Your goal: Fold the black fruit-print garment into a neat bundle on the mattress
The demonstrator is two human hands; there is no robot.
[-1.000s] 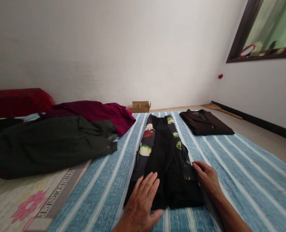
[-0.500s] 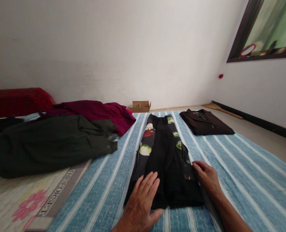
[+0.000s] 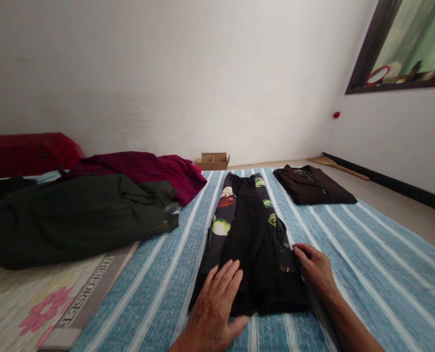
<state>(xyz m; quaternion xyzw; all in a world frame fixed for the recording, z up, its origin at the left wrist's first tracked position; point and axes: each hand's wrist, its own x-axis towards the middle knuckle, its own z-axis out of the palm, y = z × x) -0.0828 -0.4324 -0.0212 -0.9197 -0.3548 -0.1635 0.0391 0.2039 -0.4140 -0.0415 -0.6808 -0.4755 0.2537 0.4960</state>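
Observation:
A black garment with a fruit and vegetable print [image 3: 243,234] lies folded lengthwise on a blue and white striped sheet [image 3: 154,293], its sleeves laid down the middle. My left hand [image 3: 217,303] rests flat on its lower left part, fingers stretched out and thumb apart. At the garment's right edge, my right hand [image 3: 314,266] pinches the dark fabric between thumb and forefinger, the other fingers curled.
A folded dark brown garment [image 3: 312,186] lies at the back right. Dark green clothing [image 3: 78,220] and a maroon garment [image 3: 144,168] are heaped on the left, near a red bundle [image 3: 26,154]. A small cardboard box [image 3: 213,162] stands by the wall.

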